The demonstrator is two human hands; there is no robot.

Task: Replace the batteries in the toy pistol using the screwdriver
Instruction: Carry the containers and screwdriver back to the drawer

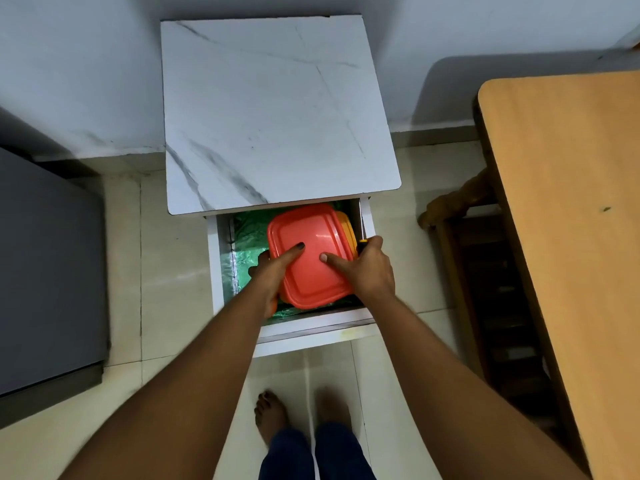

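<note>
A red-lidded plastic box [308,251] with an orange body sits in the open drawer [304,325] of a small white marble-top cabinet. My left hand [273,271] grips the box's left side, thumb on the lid. My right hand [369,268] holds the box's right side, thumb on the lid, and also grips a screwdriver [361,233] with a black and yellow handle, its thin shaft pointing away from me along the drawer's right wall. No toy pistol or batteries are visible.
Green plastic lining [242,251] covers the drawer's floor. The marble cabinet top [273,109] overhangs the drawer's back. A wooden table [568,216] stands at the right with a wooden chair [467,237] below it. A grey appliance [48,271] stands at the left. My feet are on the tiled floor.
</note>
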